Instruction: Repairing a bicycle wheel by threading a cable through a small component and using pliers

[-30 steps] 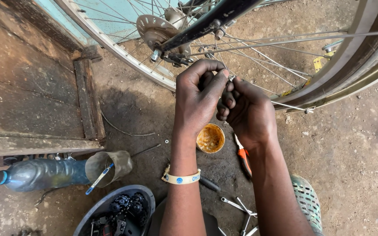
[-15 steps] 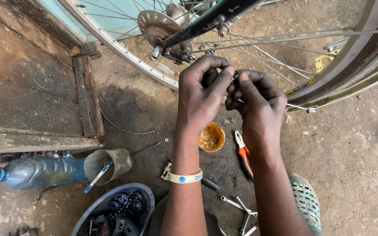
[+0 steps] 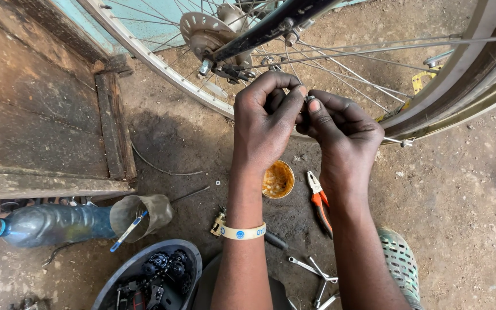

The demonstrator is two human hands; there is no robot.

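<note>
The left hand and right hand are meeting just below the bicycle wheel hub, thumbs and forefingers pinching a small metal part between them, the other fingers curled in. On the dirt below are lying a small tin of yellowish grease, orange-handled pliers, a plastic bottle and a bowl of parts.

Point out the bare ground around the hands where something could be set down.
Free: the dirt right of the right hand, between the wheel rim and the green shoe; also the patch between the wooden step and the grease tin. Crowded: below the left hand, with pliers, spanners, basin and cut bottle.
</note>
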